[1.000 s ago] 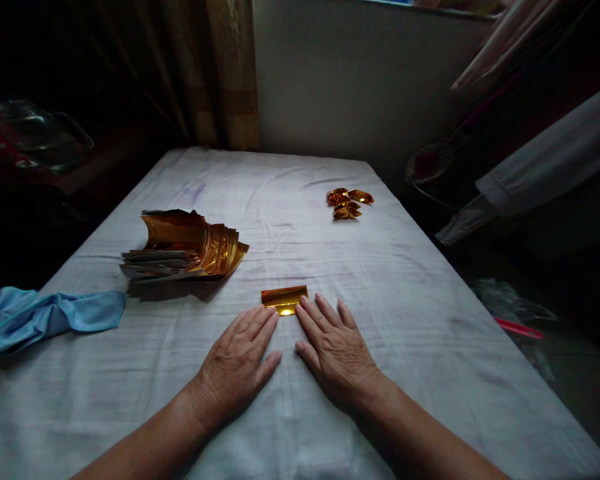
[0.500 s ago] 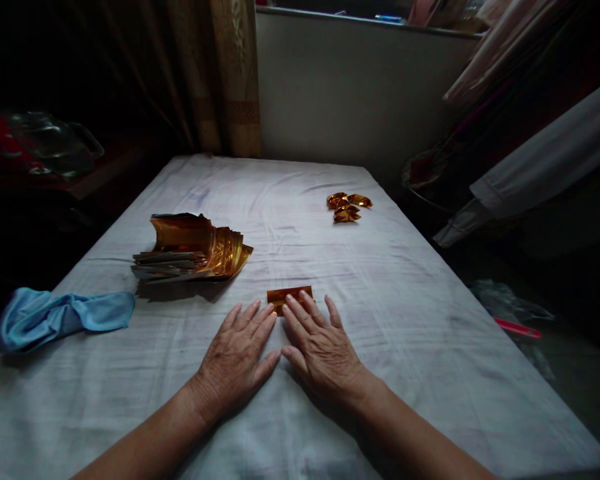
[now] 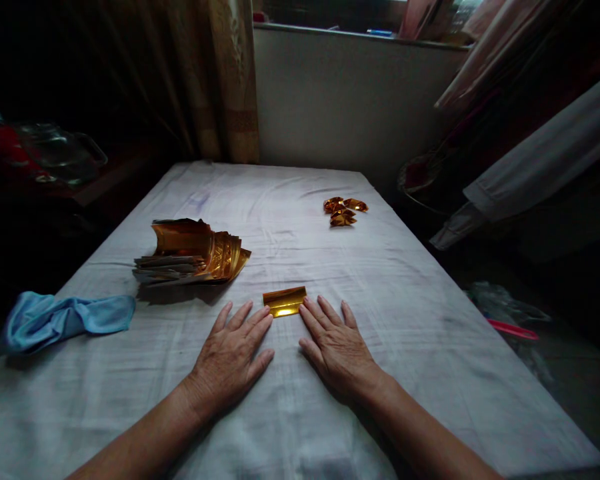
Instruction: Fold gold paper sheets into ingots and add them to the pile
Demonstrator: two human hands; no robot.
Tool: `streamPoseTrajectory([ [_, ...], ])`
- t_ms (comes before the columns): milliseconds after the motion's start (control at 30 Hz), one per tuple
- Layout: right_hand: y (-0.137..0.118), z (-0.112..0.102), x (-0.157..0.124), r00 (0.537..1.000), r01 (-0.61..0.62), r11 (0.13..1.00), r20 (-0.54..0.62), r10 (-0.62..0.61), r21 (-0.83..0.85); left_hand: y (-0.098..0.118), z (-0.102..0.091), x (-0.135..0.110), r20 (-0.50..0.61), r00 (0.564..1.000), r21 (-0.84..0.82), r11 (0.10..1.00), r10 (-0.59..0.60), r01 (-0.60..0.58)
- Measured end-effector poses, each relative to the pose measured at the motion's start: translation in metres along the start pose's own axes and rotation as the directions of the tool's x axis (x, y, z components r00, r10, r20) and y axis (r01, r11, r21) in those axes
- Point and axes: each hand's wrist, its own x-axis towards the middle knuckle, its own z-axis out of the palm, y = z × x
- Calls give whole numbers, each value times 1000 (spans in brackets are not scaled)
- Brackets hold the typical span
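Note:
A folded strip of gold foil paper (image 3: 285, 302) lies on the white cloth, between the fingertips of my two hands. My left hand (image 3: 234, 351) rests flat, fingers spread, its index fingertip at the strip's left end. On the other side, my right hand (image 3: 336, 343) is also flat, with fingertips touching the strip's right end. Neither hand grips anything. Left of the strip stands a curved stack of gold foil sheets (image 3: 184, 239), their pale edges fanned out. Several folded gold foil pieces (image 3: 343, 218) sit in a small group at the far right.
A crumpled light blue cloth (image 3: 70, 321) lies at the left edge of the white-covered table (image 3: 280, 413). Beyond it a glass jug (image 3: 63, 153) stands on a dark surface. Hanging clothes (image 3: 540, 160) and a pink-red handle (image 3: 513, 329) are off the right side.
My right hand has slid to the right, off the middle of the foil strip, so more of its shiny face shows. The left hand stays nearly in place. The view has tilted slightly upward.

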Motion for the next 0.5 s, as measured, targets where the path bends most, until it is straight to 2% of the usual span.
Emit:
streamPoseTrajectory([
  [167, 0, -1, 1, 999, -10, 1000, 39, 10, 1, 27, 4, 25, -79, 997, 25, 1000, -13, 15],
  [300, 0, 0, 2, 999, 5, 1000, 39, -4, -25, 44, 21, 39, -52, 999, 29, 1000, -4, 6],
  [400, 0, 1, 2, 999, -4, 1000, 36, 5, -28, 40, 25, 34, 11, 1000, 56, 998, 22, -23],
  [500, -1, 1, 3, 999, -20, 1000, 30, 21, -15, 27, 19, 21, 46, 999, 69, 997, 26, -30],
])
